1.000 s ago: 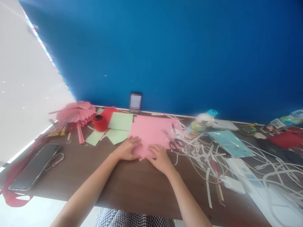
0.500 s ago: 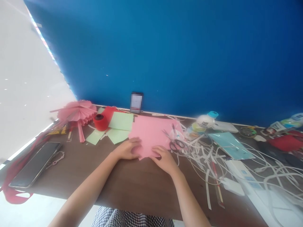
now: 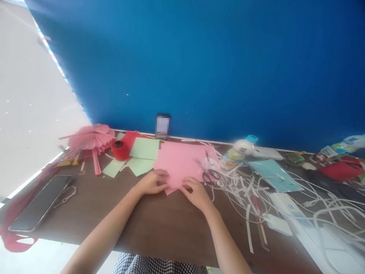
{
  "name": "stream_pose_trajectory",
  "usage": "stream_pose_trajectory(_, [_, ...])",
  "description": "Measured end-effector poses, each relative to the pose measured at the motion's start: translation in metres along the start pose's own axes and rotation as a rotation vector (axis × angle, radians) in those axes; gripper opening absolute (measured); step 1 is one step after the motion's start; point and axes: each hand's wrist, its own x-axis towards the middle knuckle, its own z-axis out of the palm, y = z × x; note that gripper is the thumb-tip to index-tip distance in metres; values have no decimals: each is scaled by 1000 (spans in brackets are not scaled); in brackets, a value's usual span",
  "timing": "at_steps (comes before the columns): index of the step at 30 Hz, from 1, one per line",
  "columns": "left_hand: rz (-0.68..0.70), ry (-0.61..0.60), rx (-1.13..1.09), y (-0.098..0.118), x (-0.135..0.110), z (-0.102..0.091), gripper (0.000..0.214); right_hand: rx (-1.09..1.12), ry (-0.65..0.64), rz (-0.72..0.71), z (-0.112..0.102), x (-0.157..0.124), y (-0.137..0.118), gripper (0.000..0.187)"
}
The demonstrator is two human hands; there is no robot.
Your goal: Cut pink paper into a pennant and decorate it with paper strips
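A sheet of pink paper [image 3: 182, 161] lies on the brown table [image 3: 159, 224] in front of me. My left hand [image 3: 151, 183] pinches its near left edge, fingers curled on the paper. My right hand [image 3: 196, 194] grips the near edge a little to the right, fingers bent over the paper. A small fold or corner of pink paper shows between the two hands. Black-handled scissors [image 3: 210, 174] rest on the sheet's right side, just beyond my right hand.
Green paper pieces [image 3: 142, 152], a red ribbon roll [image 3: 119, 149] and a pink paper fan [image 3: 91, 139] lie at the left. A phone [image 3: 40, 201] sits near the left edge, another [image 3: 163, 125] leans on the blue wall. White paper strips [image 3: 256, 190], a glue bottle [image 3: 242, 146] and cables crowd the right.
Both hands have shifted slightly along the near edge of the pink paper, fingers curling tighter on it. The view has dipped a little.
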Motion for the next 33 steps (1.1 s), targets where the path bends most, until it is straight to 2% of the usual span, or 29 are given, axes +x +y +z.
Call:
stream_pose_trajectory(5, [36,21,18,-2,2,5,15,-60,-4,-19,0,-1,-1,13])
stream_pose_trajectory(9, [23,132,84,-9,5,6,23,-107,16,-16,2,0,0,15])
stream_pose_trajectory(13, [-159,339,270,-21,4,1,26,-132,18,-9,3,1,0,14])
stream_pose_trajectory(16, [-321,432,396,-30,1,-2,23,-139,36,-1,4,1,1,15])
stream_pose_trajectory(21, [-529,413,435,-37,-3,-2,26,-137,55,4,6,1,4,17])
stream_pose_trajectory(24, [-563,408,405,-37,-1,-2,33,-120,55,4,6,1,5,17])
stream_pose_trajectory(26, [-512,499,379,-34,2,-4,35,-110,57,5,6,1,5,18])
stream_pose_trajectory(30, [-354,838,257,-27,4,-23,36,-112,63,12,7,1,6,18])
stream_pose_trajectory(31, [-356,922,237,-27,1,-31,37,-112,64,13,7,1,6,18])
stream_pose_trajectory(33, [-452,1124,237,-31,-10,-52,42,-113,61,12,8,1,7,18])
